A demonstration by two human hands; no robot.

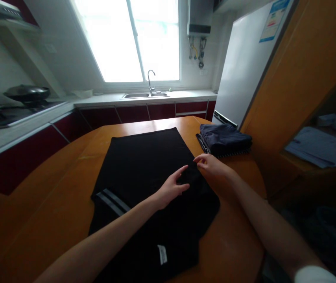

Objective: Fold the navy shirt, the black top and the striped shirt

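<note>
**White sleeve up close, black shirt laid out flat, folding barely started by the look of it**

So right at the bottom corner there's a bit of white sleeve (315, 275) on the right arm, and beyond it a black shirt (147, 161) fills the middle of the tabletop (58, 188). It runs from the near edge to just short of the far edge. The end with the white label (162, 254) is nearest, and a grey-striped part (113, 201) lies over toward the left edge.

Left hand (170, 192) is over the shirt, thumb and finger spread wide, nothing gripped that I can see. Right hand (212, 164) is narrow, fingertips close together at the shirt's right side — can't tell if they've pinched any cloth.

Progress-wise? A pile of dark clothes (225, 137) sits neatly folded near the far right corner, so I'd call those done. The shirt's spread out but most of it isn't folded yet — I'd guess the sides, the lengthwise fold and stacking are all left.
</note>
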